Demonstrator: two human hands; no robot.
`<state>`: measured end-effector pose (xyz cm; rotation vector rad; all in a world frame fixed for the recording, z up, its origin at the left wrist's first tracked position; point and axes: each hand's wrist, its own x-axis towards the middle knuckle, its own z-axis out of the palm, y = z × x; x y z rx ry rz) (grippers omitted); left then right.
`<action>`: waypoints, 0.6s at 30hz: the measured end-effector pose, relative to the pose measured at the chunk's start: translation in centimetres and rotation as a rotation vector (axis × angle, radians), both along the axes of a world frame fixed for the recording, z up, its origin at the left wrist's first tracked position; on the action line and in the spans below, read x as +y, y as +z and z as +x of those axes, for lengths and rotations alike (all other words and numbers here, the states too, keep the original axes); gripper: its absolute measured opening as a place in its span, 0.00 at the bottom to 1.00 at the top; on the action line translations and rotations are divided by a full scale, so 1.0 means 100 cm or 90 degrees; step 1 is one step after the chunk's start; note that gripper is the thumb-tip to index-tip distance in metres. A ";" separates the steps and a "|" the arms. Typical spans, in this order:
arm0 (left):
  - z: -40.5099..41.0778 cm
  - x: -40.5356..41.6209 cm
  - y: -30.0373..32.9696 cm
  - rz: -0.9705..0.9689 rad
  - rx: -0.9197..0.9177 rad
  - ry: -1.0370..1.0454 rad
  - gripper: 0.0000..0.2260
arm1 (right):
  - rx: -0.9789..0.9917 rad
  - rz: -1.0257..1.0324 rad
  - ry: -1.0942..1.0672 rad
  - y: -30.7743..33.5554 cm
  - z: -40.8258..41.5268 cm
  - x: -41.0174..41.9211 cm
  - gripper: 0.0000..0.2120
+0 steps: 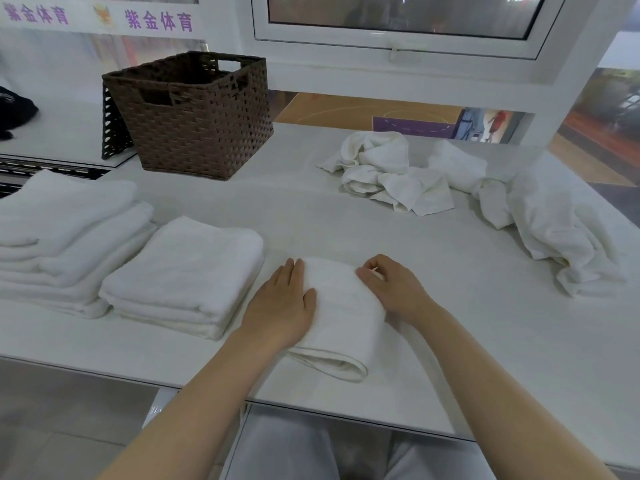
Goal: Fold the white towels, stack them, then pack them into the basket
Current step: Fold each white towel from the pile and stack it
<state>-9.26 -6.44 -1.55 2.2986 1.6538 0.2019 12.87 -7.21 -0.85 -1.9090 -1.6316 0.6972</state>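
At the near edge of the white table (311,216), a folded towel (341,320) lies flat under both hands, its rolled fold facing the person. The left hand (282,306) rests palm down on the towel's left side, fingers straight and close together, pointing away from the body, the thumb angled out across the cloth. The right hand (393,287) sits on the towel's right edge with its fingers curled inward; the fingertips pinch the cloth at the far right corner. Both forearms reach in from the bottom of the view, bare, and angle toward each other over the table's edge.

Just left of this towel stands a neat stack of folded towels (187,275), and beside that, further left, a second stack (65,237), wider and less even, with its top towel offset. Behind them, toward the far side of the table, a dark brown woven basket (194,116) stands upright, with cut-out handles in its walls. To the right and well apart from the hands, a heap of crumpled towels (398,171) sprawls on the tabletop, and more loose white cloth (561,223) trails along the right edge.
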 end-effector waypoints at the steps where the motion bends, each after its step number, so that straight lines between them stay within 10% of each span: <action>1: 0.000 0.000 0.000 -0.002 0.002 -0.001 0.28 | 0.007 0.004 -0.015 0.000 0.000 -0.004 0.11; 9: 0.013 0.014 0.032 0.093 0.016 -0.209 0.28 | -0.100 -0.104 -0.021 0.014 0.012 -0.032 0.26; 18: 0.047 0.043 0.088 -0.280 0.287 -0.247 0.27 | -0.076 -0.297 0.099 0.055 0.005 -0.032 0.27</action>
